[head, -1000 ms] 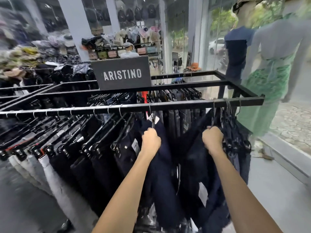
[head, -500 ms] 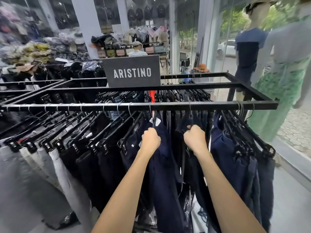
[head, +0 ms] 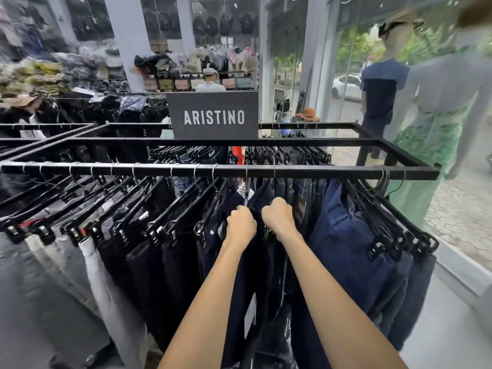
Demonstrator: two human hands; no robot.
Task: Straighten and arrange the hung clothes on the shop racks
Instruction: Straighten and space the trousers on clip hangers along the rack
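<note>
A black metal rack [head: 319, 172] carries a long row of trousers on black clip hangers. Grey and white pairs [head: 87, 257] hang at the left, black and navy pairs [head: 170, 251] in the middle, and blue jeans [head: 354, 235] bunch at the right end. My left hand [head: 241, 222] grips the top of a dark navy pair of trousers [head: 237, 288] near the rail's middle. Close beside it, my right hand [head: 279, 217] grips the neighbouring dark pair of trousers [head: 271, 275]. Both fists are closed on fabric or hanger; the fingers are hidden.
A grey ARISTINO sign [head: 214, 117] stands on the rack's middle bar. Two dressed mannequins [head: 383, 97] stand by the glass shopfront at the right. More racks and shelves of bags [head: 199, 67] fill the back. A person in a cap [head: 210, 81] is behind the sign.
My right hand has slid left along the rail with a dark pair of trousers, from beside the blue bunch to right next to my left hand. My left hand has stayed on its pair.
</note>
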